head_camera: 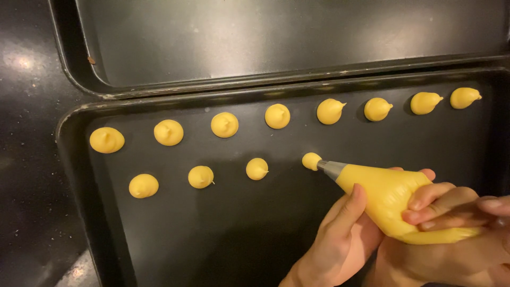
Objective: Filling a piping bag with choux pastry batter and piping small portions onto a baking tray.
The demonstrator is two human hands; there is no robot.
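Note:
A clear piping bag [390, 199] full of yellow batter lies across the lower right, its metal nozzle [329, 168] pointing left. The nozzle tip touches a small yellow dollop [311, 160] on a dark baking tray [77, 154]. My left hand [337, 239] supports the bag from below, thumb on its side. Around the bag's wide end, my right hand [459, 234] is wrapped with its fingers curled over the top. Several dollops run in a row along the tray's far side, such as one at the left end [107, 140]. A second, nearer row holds three more [201, 176] left of the nozzle.
A second dark tray [276, 37] sits just beyond the first, with nothing on it except a small crumb [91, 60] at its left corner. Both trays rest on a dark speckled counter [26, 106]. The near half of the front tray is bare.

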